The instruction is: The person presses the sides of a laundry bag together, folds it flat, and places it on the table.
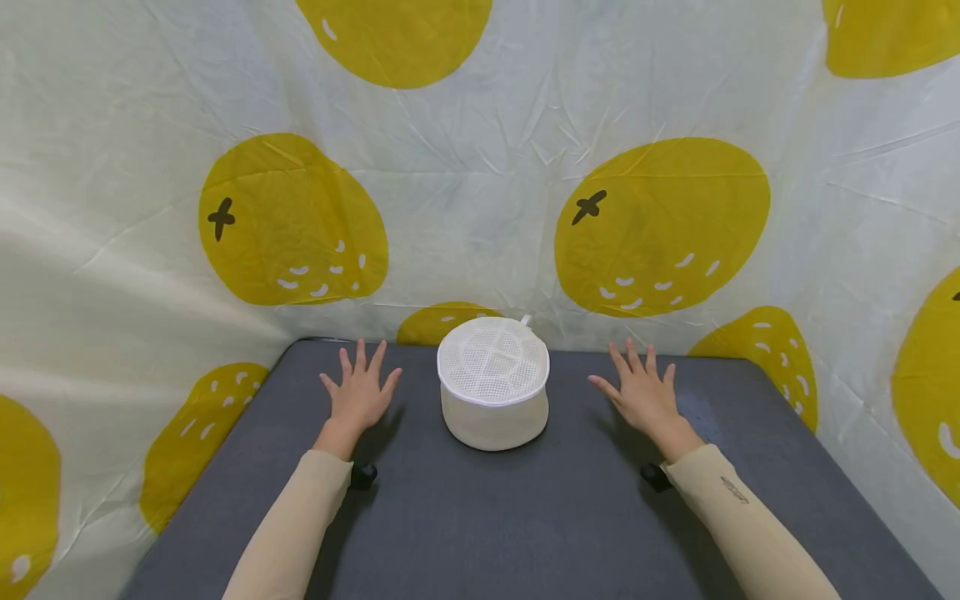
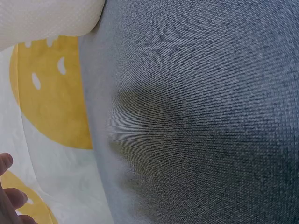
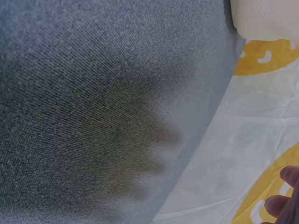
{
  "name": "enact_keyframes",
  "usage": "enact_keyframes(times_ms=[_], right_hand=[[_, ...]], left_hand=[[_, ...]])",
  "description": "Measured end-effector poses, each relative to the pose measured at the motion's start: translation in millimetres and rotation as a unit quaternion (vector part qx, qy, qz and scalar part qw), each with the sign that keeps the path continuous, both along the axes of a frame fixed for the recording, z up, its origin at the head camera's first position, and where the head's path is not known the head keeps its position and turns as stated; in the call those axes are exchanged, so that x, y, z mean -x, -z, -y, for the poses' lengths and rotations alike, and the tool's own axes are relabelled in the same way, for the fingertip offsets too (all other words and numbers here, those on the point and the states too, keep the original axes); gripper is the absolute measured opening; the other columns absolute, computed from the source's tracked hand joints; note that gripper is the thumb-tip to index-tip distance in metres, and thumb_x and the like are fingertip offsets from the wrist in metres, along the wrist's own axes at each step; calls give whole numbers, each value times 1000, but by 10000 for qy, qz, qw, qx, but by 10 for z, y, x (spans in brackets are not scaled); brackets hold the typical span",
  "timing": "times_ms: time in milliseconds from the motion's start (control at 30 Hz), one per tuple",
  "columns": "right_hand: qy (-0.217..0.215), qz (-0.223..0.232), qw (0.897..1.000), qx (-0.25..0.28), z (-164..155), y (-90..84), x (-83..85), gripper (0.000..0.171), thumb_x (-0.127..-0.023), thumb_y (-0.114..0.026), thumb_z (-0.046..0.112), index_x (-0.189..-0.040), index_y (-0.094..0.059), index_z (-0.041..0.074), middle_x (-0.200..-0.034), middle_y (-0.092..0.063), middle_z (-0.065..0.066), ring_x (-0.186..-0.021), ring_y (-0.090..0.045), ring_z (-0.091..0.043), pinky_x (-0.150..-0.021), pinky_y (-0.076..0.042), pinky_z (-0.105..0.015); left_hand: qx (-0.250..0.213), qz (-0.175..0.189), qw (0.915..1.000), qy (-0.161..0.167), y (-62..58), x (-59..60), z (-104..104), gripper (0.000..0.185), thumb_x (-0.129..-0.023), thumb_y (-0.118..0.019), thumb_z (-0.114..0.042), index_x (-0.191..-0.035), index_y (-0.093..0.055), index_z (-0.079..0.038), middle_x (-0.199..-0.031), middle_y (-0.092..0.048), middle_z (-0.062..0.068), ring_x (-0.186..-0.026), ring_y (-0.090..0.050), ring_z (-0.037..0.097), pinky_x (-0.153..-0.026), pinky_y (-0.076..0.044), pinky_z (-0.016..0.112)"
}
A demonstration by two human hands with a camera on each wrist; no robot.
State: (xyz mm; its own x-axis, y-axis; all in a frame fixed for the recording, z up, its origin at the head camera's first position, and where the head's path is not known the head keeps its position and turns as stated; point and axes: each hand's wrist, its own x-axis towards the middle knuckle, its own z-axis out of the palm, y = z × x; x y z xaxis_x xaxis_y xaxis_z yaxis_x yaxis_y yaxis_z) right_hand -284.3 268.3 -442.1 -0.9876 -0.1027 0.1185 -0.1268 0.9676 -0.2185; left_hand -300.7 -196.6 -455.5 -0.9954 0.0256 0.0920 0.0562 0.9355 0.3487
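A round white mesh laundry bag (image 1: pixel 493 417) stands upright near the back edge of the table, its netted top facing up and a small tab at its rear rim. To its left hovers my left hand (image 1: pixel 360 396), fingers straight and spread, holding nothing. My right hand (image 1: pixel 645 396) is held on the other side in the same way, also apart from the bag. Part of the bag's side (image 2: pixel 46 18) shows in the left wrist view's upper corner, and some fingertips (image 2: pixel 14 198) at lower left. The right wrist view catches the bag (image 3: pixel 266 18) and a few fingertips (image 3: pixel 278 203).
Dark grey fabric covers the table (image 1: pixel 495 525). Behind and beside it hangs a white cloth (image 1: pixel 472 242) printed with large yellow fruit shapes. Each wrist carries a small black device, such as the one on the left wrist (image 1: pixel 363 477).
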Motion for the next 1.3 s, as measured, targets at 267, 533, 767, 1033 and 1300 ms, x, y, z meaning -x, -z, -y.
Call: enact_keyframes(times_ms=[267, 533, 767, 1033, 1300], right_hand=[[-122, 12, 9997, 199, 40, -43, -64, 92, -101, -40, 70, -163, -23, 5, -166, -8, -29, -149, 5, -55, -109, 2, -78], [-310, -95, 9988, 371, 76, -90, -162, 86, -104, -44, 62, -163, -23, 4, -165, -11, -30, -147, -3, -59, -110, -5, -78], [-441, -322, 9971, 521, 110, -70, -217, 79, -105, -50, 53, -161, -30, 1, -163, -18, -32, -145, -11, -61, -109, -14, -78], [-649, -405, 9926, 948, 168, -82, -267, 73, -107, -52, 46, -159, -32, -1, -162, -21, -32, -145, -15, -60, -110, -17, -76], [-821, -349, 9821, 1656, 263, -157, -320, 71, -108, -52, 42, -159, -31, -2, -164, -21, -29, -148, -15, -54, -111, -21, -72]], left_hand=[[-47, -6, 10000, 37, 5, -4, -2, 71, -108, -40, -52, -167, -15, -19, -170, 2, 21, -151, 13, 49, -106, 8, 81], [-119, -163, 9997, 141, -15, -55, -54, 71, -108, -42, -51, -166, -18, -19, -169, -2, 22, -152, 8, 49, -108, 1, 81], [-261, -251, 9991, 223, -17, -99, -97, 70, -108, -42, -49, -166, -19, -18, -169, -6, 22, -152, 3, 49, -110, -3, 79], [-415, -400, 9977, 347, -27, -128, -166, 66, -108, -44, -48, -165, -25, -19, -169, -11, 20, -153, -5, 47, -111, -11, 77], [-971, -571, 9919, 589, -51, -173, -260, 65, -108, -48, -42, -164, -28, -16, -168, -16, 20, -153, -10, 46, -112, -12, 76]])
